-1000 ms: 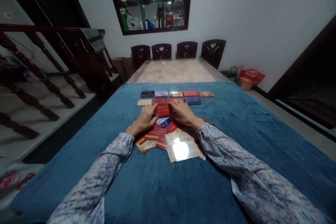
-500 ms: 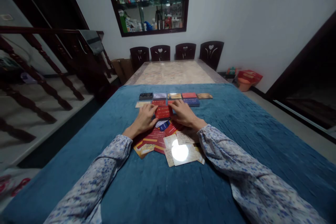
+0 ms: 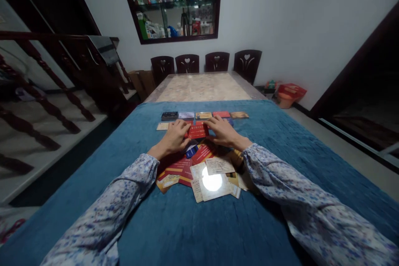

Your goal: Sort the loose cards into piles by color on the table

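Observation:
Between my two hands is a red card point(image 3: 198, 131), perhaps several stacked together, tilted up toward me. My left hand point(image 3: 175, 137) grips its left edge with thumb and fingers. At the right edge, my right hand point(image 3: 223, 132) pinches it with curled fingers. Below them lies a loose heap of cards: dark red cards point(image 3: 180, 167), a blue card point(image 3: 191, 151), and pale cards point(image 3: 220, 165), one with a bright glare. Beyond my hands sit neat stacks, among them a black stack point(image 3: 169, 115), a yellow stack point(image 3: 203, 115) and a brown stack point(image 3: 239, 114). Stacks in the nearer row are partly hidden by my fingers.
A blue cloth point(image 3: 174, 232) covers the near part of the long table; its far stone top point(image 3: 202, 85) shows. Dark chairs point(image 3: 217, 61) stand at the far end. A wooden railing point(image 3: 40, 66) is on the left, an orange bin point(image 3: 286, 99) on the right.
Both hands, with the red card between them, have shifted slightly right relative to the stacks and now cover more of the nearer row. The view has turned a little.

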The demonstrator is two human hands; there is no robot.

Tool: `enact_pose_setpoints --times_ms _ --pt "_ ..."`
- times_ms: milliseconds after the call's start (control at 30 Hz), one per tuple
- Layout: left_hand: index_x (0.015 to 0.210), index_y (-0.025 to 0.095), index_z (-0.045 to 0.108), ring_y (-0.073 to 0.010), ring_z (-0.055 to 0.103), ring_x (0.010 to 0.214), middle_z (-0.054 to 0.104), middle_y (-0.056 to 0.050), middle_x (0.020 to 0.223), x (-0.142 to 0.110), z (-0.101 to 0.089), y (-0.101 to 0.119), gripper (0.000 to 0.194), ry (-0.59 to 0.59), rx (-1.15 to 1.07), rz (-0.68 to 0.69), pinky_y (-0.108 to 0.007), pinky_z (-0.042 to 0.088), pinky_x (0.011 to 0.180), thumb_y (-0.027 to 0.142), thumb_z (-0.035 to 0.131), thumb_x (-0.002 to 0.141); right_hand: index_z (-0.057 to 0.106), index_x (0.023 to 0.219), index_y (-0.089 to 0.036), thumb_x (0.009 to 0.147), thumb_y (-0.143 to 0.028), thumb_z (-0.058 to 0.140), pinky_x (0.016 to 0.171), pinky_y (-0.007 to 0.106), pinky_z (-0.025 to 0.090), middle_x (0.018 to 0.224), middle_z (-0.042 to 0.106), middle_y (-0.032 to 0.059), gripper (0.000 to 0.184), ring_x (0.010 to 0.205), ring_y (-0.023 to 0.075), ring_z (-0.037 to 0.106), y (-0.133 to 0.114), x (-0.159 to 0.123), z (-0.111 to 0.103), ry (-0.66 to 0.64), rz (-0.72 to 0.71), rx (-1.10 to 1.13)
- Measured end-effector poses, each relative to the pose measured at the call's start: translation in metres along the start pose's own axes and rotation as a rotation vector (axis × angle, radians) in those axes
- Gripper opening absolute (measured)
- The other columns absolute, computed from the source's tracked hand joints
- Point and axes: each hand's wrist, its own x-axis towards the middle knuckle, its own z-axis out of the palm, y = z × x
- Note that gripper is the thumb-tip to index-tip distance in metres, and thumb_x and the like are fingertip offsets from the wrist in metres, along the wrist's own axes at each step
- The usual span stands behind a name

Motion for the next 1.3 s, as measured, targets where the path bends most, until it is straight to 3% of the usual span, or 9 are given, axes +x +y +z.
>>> enact_pose_setpoints --times_ms 300,867,1000,1133,1300 --pt "0.134 0.013 0.057 -0.034 0.049 0.125 0.059 -0.019 0.13 0.031 -0.006 0.011 0.048 -0.099 0.017 0.006 -0.051 0.04 0.101 0.026 0.061 0.088 0.061 0.133 -0.015 0.088 -0.032 0.068 0.095 0.044 0.044 0.133 0.06 0.0175 0.049 0.122 0.033 0.046 0.027 -0.002 -0.009 -0.02 -0.012 -0.002" --pt "0.123 0.018 0.062 -0.0344 0.049 0.122 0.059 -0.017 0.127 0.089 0.011 0.012 0.037 -0.105 -0.02 0.036 -0.051 0.041 0.097 0.024 0.061 0.086 0.058 0.14 -0.02 0.09 -0.03 0.065 0.086 0.04 0.047 0.136 0.058 0.0156 0.051 0.117 0.0314 0.048 0.068 0.005 -0.022 -0.101 0.088 -0.078" --pt "0.128 0.018 0.06 -0.0342 0.049 0.122 0.059 -0.017 0.127 0.107 0.012 0.014 0.041 -0.118 -0.028 0.044 -0.051 0.041 0.097 0.023 0.057 0.087 0.066 0.129 -0.02 0.09 -0.029 0.064 0.082 0.038 0.047 0.133 0.06 0.0147 0.04 0.115 0.0313 0.049 0.08 0.008 -0.026 -0.12 0.106 -0.094" --pt "0.119 0.017 0.063 -0.0341 0.048 0.122 0.059 -0.017 0.127 0.123 0.015 0.017 0.033 -0.148 -0.006 0.057 -0.051 0.041 0.097 0.027 0.056 0.089 0.07 0.117 -0.02 0.089 -0.025 0.062 0.081 0.038 0.046 0.131 0.061 0.0133 0.03 0.114 0.0312 0.05 0.094 0.011 -0.025 -0.133 0.123 -0.099" --pt "0.11 0.018 0.066 -0.0333 0.049 0.12 0.06 -0.016 0.123 0.14 0.023 0.019 0.027 -0.153 -0.027 0.052 -0.049 0.042 0.096 0.027 0.058 0.087 0.067 0.128 -0.02 0.088 -0.028 0.062 0.08 0.039 0.046 0.135 0.061 0.0144 0.04 0.116 0.0332 0.05 0.11 0.017 -0.021 -0.161 0.16 -0.09"
